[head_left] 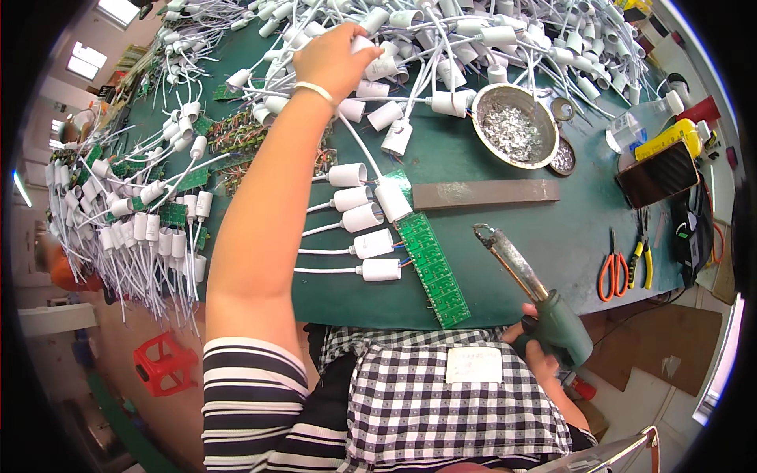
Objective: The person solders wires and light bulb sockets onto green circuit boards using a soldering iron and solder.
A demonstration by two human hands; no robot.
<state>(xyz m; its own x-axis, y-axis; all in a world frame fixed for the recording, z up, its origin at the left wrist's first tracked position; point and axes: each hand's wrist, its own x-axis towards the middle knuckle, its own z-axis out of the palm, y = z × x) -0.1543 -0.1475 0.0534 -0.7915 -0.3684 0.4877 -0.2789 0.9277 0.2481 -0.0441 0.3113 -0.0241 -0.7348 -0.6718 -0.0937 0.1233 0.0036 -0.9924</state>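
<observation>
My left hand [330, 61] reaches far into a heap of white wired lamp sockets [382, 67]. Its fingers and thumb close around a white socket [362, 45], partly hidden by the hand. My right hand [533, 340] grips the dark green handle of a soldering gun [561, 327], whose bent metal tip points up and left over the table. Left of that tip, a green circuit board strip [434, 270] lies at a slant. Several sockets [371, 244] sit in a column along its left edge, wires toward the board, and another socket [392, 199] rests at its top end.
A grey-brown bar [486, 193] lies beyond the board. Behind it stands a metal bowl [512, 130] of silvery bits. To the right are red-handled scissors [613, 272], yellow-handled pliers [644, 256], a phone [658, 175] and bottles. Sockets with boards [150, 225] pile up at left.
</observation>
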